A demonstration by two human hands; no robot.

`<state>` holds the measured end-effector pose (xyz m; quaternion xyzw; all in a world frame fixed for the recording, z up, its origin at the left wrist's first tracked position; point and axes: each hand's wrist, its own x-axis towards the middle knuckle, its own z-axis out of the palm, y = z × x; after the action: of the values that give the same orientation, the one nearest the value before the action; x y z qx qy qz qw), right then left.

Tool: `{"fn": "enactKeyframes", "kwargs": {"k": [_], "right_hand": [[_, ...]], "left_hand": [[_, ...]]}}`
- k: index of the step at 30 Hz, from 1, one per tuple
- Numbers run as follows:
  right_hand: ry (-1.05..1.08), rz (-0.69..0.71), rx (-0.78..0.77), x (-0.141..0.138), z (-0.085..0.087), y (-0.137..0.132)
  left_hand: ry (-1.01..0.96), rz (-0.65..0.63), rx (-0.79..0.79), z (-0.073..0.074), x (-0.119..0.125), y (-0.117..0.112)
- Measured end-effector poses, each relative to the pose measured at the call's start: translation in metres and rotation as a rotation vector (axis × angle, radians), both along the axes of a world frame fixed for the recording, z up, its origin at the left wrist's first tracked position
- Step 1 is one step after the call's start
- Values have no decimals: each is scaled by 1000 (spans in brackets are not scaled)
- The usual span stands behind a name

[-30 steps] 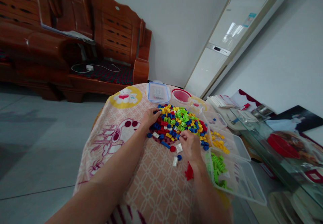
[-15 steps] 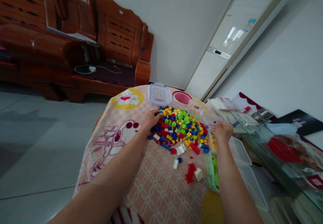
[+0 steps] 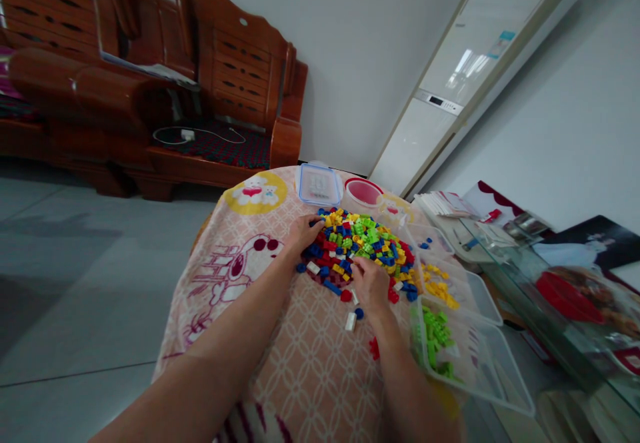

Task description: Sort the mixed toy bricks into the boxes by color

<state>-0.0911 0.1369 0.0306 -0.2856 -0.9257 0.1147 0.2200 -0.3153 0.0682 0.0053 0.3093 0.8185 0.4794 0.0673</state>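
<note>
Back from the yellow-brick tray (image 3: 473,291) at three o'clock, the right hand (image 3: 371,284) now sits at the near edge of the brick pile (image 3: 365,242), fingers curled down; whether they pinch anything I cannot tell. Left hand (image 3: 301,233), loosely cupped, touches the pile's nine o'clock edge. Its long axis runs nine-to-three, just beyond both hands.

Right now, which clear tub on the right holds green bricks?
The nearest tub, lowest in view, holds the green bricks; the next tub behind it holds yellow bricks instead.
</note>
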Motion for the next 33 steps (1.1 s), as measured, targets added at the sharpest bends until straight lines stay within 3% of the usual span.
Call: {"fn": "enactKeyframes", "kwargs": {"k": [4,7,13,17,21,26,29,33], "right_hand": [[-263,-23,66,-9,-2,-6],[-300,-20,93,-10,-4,-7],[-105,-45,35,-5,-9,-5],[84,-67,-75,2,1,5],[238,-91,-296,14,16,34],[386,-315,-655,32,33,87],[529,-471,-674,39,46,122],[823,-566,-527,43,59,148]], "left_hand": [[8,0,23,-2,0,1],[16,-2,42,-3,-1,2],[16,-23,18,-3,-2,2],[22,-18,-5,-2,-2,2],[23,-11,-20,0,-2,1],[17,-9,-8,2,-1,0],[11,-10,5,1,-1,0],[12,-4,16,0,-1,1]]}}
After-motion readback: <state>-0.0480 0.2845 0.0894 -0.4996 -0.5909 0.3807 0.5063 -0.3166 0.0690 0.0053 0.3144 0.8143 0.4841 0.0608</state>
